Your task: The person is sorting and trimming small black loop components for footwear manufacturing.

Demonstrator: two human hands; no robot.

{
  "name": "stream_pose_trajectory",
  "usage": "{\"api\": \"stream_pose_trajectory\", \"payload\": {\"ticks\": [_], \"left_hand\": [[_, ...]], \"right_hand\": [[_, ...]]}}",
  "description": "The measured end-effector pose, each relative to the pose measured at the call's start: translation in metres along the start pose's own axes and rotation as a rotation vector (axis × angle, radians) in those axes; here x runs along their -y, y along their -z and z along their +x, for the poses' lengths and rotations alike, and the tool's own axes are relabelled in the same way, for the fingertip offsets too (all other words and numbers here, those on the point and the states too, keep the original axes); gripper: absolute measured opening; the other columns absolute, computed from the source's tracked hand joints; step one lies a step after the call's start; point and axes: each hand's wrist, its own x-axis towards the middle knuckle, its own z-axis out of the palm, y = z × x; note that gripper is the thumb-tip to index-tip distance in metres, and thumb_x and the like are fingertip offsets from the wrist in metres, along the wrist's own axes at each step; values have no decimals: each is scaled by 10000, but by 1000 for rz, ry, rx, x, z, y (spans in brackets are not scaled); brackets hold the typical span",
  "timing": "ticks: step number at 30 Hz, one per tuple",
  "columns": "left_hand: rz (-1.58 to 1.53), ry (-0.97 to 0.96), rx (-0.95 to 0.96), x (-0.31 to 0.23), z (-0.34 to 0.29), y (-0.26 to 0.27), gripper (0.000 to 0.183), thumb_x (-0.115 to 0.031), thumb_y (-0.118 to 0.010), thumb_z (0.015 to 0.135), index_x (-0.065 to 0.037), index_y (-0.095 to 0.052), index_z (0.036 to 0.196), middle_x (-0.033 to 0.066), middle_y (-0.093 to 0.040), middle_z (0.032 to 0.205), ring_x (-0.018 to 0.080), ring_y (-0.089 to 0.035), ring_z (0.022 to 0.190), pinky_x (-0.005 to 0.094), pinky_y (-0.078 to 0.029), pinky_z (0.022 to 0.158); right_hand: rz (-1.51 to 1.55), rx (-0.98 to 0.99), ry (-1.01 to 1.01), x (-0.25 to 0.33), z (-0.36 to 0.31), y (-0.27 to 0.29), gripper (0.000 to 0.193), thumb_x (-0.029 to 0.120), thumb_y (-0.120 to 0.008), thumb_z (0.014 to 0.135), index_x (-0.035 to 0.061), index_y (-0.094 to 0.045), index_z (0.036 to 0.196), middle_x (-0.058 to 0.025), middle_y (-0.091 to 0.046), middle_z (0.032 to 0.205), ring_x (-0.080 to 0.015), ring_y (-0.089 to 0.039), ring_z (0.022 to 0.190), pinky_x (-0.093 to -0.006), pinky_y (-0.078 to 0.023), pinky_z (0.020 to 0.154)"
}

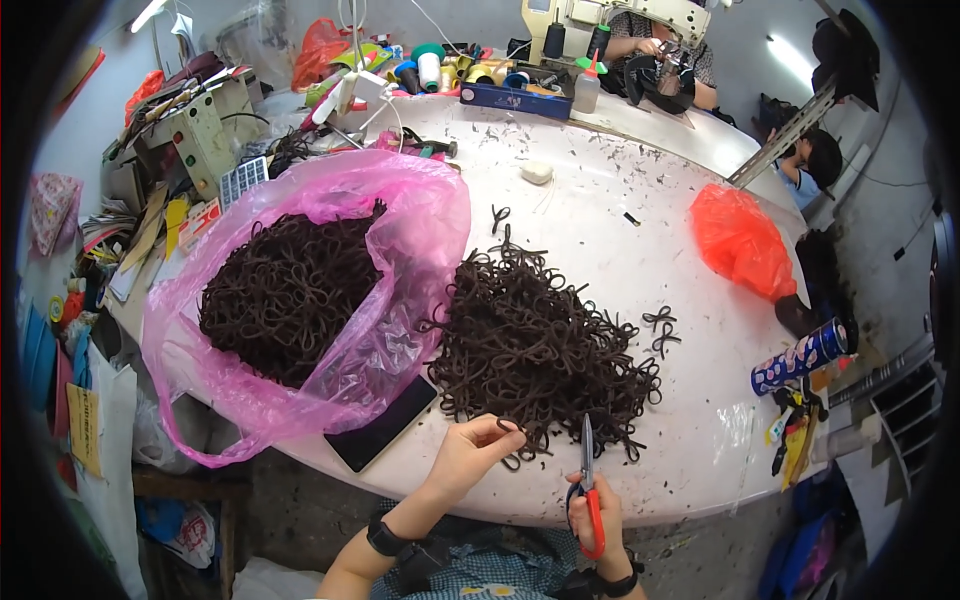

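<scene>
Nearest the camera, the right hand (pixel 608 508) grasps scissors (pixel 588 468) by their red-and-dark handles, blades pointing away, while the left hand (pixel 472 452) pinches a dark brown loop (pixel 507 426) between thumb and fingertip at the near edge of a heaped pile of similar loops (pixel 540 350). Left of that pile on the white table (pixel 715 390), a pink plastic bag (pixel 432 205) holds more loops (pixel 290 300), with a dark-screened phone (pixel 385 428) at its near edge; farther right lie a red plastic bag (pixel 742 240) and a blue patterned can (pixel 798 358).

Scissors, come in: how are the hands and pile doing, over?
Left hand pinching a dark loop. Right hand holding scissors, blades toward the pile. Pile loose on table; pink bag and phone left, neither between hands and pile.
</scene>
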Motion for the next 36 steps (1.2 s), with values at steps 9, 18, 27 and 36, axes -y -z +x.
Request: {"api": "stream_pose_trajectory", "payload": {"ticks": [9, 18, 27, 36], "left_hand": [[-191, 180, 97, -2, -13, -4, 110, -88, -555, 794, 16, -543, 829, 76, -585, 776, 100, -542, 635, 224, -448, 591], [-234, 191, 76, 9, -23, -11, 112, -84, -555, 794, 21, -543, 831, 85, -583, 752, 109, -545, 612, 219, -446, 552], [-263, 213, 97, 13, -25, -13, 113, -95, -565, 790, 10, -544, 829, 74, -585, 748, 102, -545, 610, 216, -446, 553], [-243, 210, 106, 14, -26, -14, 107, -97, -565, 791, 2, -543, 826, 62, -581, 737, 94, -538, 606, 208, -444, 558]], "right_hand": [[-145, 28, 36, 24, -15, -12, 533, 490, -467, 785, 3, -448, 999, 20, -438, 581, -60, -400, 481, -197, -323, 450], [-303, 90, 26, 29, -18, -21, 511, 489, -473, 784, 17, -462, 979, -7, -453, 584, -91, -445, 506, -224, -365, 477], [-321, 73, 75, 28, -16, -23, 531, 508, -465, 779, 15, -464, 976, -11, -450, 582, -98, -436, 500, -230, -364, 475], [-281, 63, 52, 32, -18, -23, 534, 505, -479, 771, 9, -474, 969, -7, -449, 560, -85, -433, 496, -222, -356, 469]]}}
